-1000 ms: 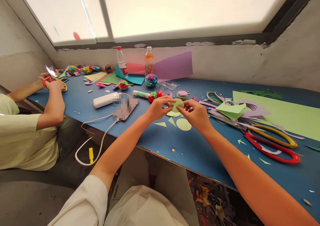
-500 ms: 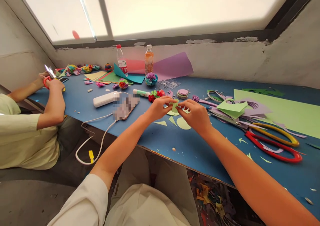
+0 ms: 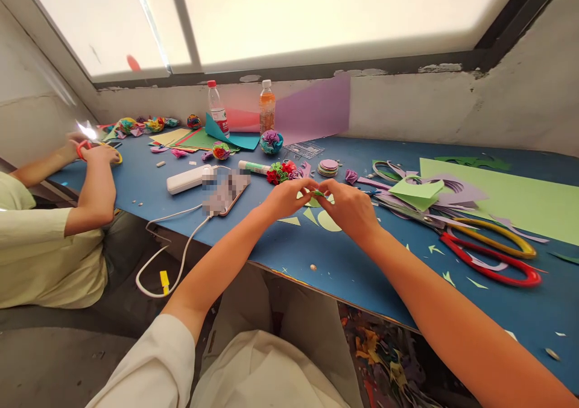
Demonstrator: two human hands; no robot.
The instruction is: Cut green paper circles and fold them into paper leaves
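Note:
Both of my hands meet above the blue table, pinching a small green paper piece (image 3: 319,193) between their fingertips. My left hand (image 3: 291,197) grips it from the left and my right hand (image 3: 348,206) from the right; the fingers partly cover it. Light green paper circles, one of them (image 3: 330,220) in full view, lie just beneath the hands beside small triangular scraps (image 3: 310,216). Behind the hands are red and green curled paper flowers (image 3: 280,172), a glue stick (image 3: 254,167) and a stack of paper discs (image 3: 327,167).
Large red-and-yellow-handled scissors (image 3: 491,266) lie right among purple strips and green sheets (image 3: 506,197). A phone (image 3: 228,194), white power bank (image 3: 187,179) and cable sit left. Two bottles (image 3: 266,106) stand behind. Far left, another person's hands (image 3: 97,152) hold scissors.
My fingertips have come closer together, and the green piece looks narrower and more folded between them. The purple sheet by the wall stands more upright. The view has shifted slightly.

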